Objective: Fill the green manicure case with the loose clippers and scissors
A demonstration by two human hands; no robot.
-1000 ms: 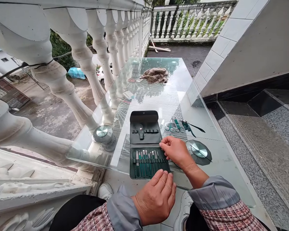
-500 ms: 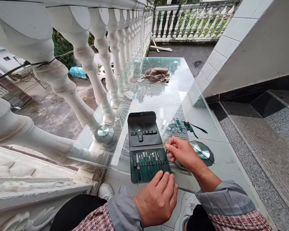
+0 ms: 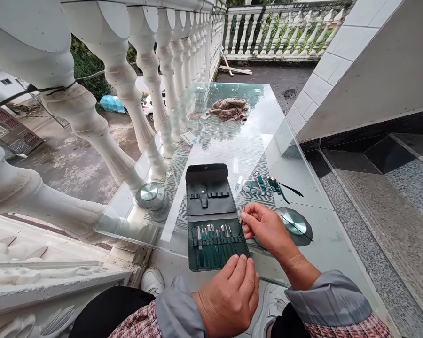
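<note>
Two bare hands worked at a black-and-green leather manicure case lying open on a glass tabletop. Its lower flap held a tight row of steel tools upright in loops; its upper flap carried small black fittings. The right hand pinched a slim dark tool narrowly between thumb and forefinger, just off the case at 2 o'clock. The left hand rested at 6 o'clock, fingers slightly spread, holding nothing. Loose scissors and clippers lay at 2 o'clock.
</note>
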